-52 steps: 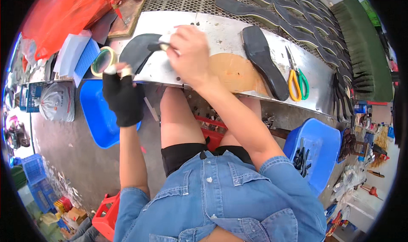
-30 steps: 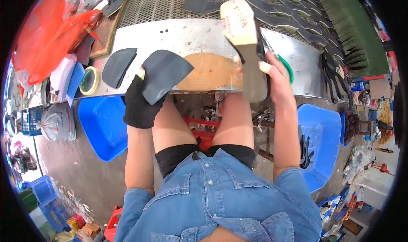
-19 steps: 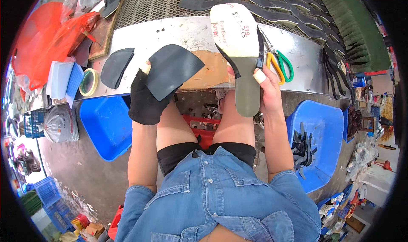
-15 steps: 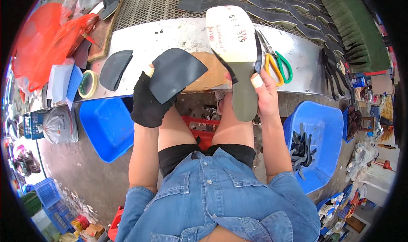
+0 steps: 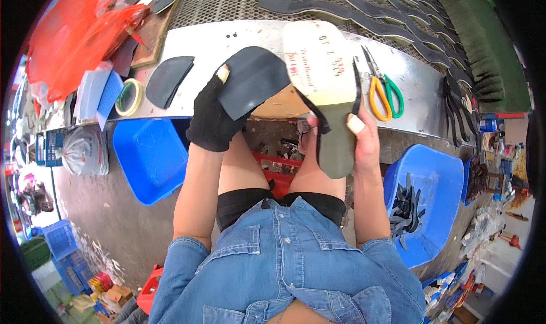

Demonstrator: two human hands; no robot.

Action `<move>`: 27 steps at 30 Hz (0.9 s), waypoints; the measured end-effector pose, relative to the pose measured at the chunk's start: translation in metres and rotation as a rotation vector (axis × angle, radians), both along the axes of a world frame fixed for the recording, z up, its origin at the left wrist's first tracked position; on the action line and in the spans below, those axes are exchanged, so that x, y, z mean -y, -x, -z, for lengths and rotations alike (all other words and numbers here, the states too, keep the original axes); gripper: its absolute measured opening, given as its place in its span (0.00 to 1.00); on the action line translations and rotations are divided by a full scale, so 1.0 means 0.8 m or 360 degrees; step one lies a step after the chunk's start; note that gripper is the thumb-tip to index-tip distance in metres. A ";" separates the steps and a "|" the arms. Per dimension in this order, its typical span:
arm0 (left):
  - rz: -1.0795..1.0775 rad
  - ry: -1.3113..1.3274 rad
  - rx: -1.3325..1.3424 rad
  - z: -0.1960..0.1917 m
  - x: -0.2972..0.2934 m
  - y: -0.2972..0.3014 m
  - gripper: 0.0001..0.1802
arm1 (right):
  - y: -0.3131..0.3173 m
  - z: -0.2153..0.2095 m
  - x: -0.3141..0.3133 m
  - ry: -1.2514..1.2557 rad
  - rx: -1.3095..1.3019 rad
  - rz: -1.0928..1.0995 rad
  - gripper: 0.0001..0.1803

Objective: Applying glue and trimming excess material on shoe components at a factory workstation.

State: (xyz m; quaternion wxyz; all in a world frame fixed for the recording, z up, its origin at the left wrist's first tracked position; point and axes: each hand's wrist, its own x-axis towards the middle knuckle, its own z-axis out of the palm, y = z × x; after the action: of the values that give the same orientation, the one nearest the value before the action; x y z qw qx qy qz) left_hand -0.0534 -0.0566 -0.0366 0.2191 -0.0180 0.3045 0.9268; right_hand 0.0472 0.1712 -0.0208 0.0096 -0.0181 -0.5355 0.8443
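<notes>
My left hand (image 5: 211,115), in a black glove that leaves the thumb tip uncovered, is closed on a black sheet piece (image 5: 254,78) with a rounded top edge. In my right hand (image 5: 365,135) is a shoe insole (image 5: 336,142), pinched at its narrow grey-green end. Its wide white end, printed in red and black, points away from me. Black strips (image 5: 311,109) run along both sides of the insole, and the left one hangs partly loose. The sheet piece's right corner comes close to the insole's left edge; whether they touch I cannot tell.
Scissors (image 5: 380,91) with yellow and green handles lie right of the insole on the metal bench (image 5: 412,111). Left are black cut pieces (image 5: 169,81) and a tape roll (image 5: 129,97). Blue tubs (image 5: 149,163) stand below on both sides; the right holds black strips (image 5: 405,209).
The view has shifted a little, moving the bench things rightward. The insole's narrow end has come nearer to me, and its left strip now hangs further off the edge. Both hands keep their holds.
</notes>
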 end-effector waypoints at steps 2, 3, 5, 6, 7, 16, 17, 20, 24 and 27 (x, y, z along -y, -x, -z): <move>-0.0018 -0.0011 -0.0013 -0.008 0.001 -0.001 0.27 | -0.005 -0.001 -0.002 0.0133 0.0099 -0.0046 0.29; 0.0036 0.0041 -0.0052 -0.013 -0.001 -0.003 0.27 | -0.006 0.009 -0.012 0.0311 -0.0013 -0.0230 0.26; 0.0131 0.0027 -0.0092 -0.021 -0.009 -0.004 0.27 | -0.016 0.006 -0.005 0.0110 0.0050 -0.0146 0.27; 0.0123 0.0042 -0.0100 -0.026 -0.013 -0.007 0.28 | -0.022 0.005 -0.002 -0.0054 0.0095 -0.0120 0.29; 0.0149 -0.0010 -0.0111 -0.034 -0.016 -0.008 0.28 | -0.024 0.011 -0.003 -0.0080 0.0010 -0.0187 0.29; 0.0479 -0.1029 -0.0110 -0.015 -0.013 -0.012 0.33 | -0.038 0.011 0.014 -0.0367 0.0046 -0.0093 0.18; 0.0349 -0.0838 -0.0090 -0.017 -0.013 -0.014 0.33 | -0.035 0.011 0.015 -0.0431 0.0049 -0.0106 0.17; 0.0084 -0.0150 -0.0099 -0.037 -0.017 -0.024 0.33 | -0.036 0.015 0.020 -0.0457 -0.0046 -0.0062 0.17; -0.0061 0.0409 -0.0417 -0.027 -0.016 -0.027 0.39 | -0.033 0.012 0.024 -0.0506 -0.0069 -0.0054 0.16; 0.0213 -0.0720 0.0089 -0.021 -0.012 -0.023 0.39 | -0.032 0.012 0.027 -0.0464 -0.0065 -0.0058 0.16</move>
State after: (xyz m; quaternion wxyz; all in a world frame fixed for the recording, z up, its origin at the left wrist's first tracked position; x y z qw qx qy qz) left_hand -0.0347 -0.0474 -0.0199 0.2869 0.0261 0.0833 0.9540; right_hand 0.0727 0.1499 -0.0305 0.0076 0.0103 -0.6523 0.7578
